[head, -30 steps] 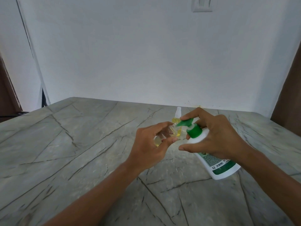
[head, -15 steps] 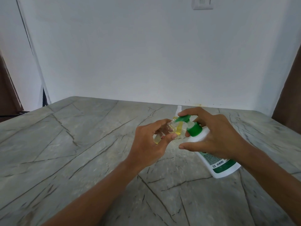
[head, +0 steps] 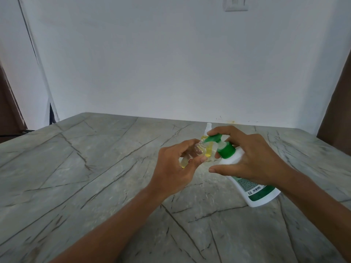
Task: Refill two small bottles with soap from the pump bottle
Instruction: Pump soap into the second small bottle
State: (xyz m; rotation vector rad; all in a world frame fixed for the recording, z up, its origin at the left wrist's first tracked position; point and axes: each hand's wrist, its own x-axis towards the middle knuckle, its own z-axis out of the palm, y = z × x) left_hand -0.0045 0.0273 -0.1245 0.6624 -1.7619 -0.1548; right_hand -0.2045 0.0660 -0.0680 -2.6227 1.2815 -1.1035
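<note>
My left hand (head: 175,168) is shut on a small clear bottle (head: 187,158) holding a little yellow soap, tilted with its open mouth up to the right. My right hand (head: 250,158) grips the white pump bottle (head: 254,188), which leans to the left; my index finger rests on its green pump head (head: 214,138). The pump's nozzle sits right at the small bottle's mouth. Behind my hands stands a second small bottle (head: 208,143) with yellow soap and a white top, partly hidden.
The grey marble tabletop (head: 95,168) with dark veins stretches to the left and toward me. A white wall rises behind it with a switch plate (head: 236,3) at the top. A dark door edge (head: 338,103) stands at the right.
The pump head has risen slightly and the nozzle stays at the small bottle's mouth. Both hands hold nearly the same positions.
</note>
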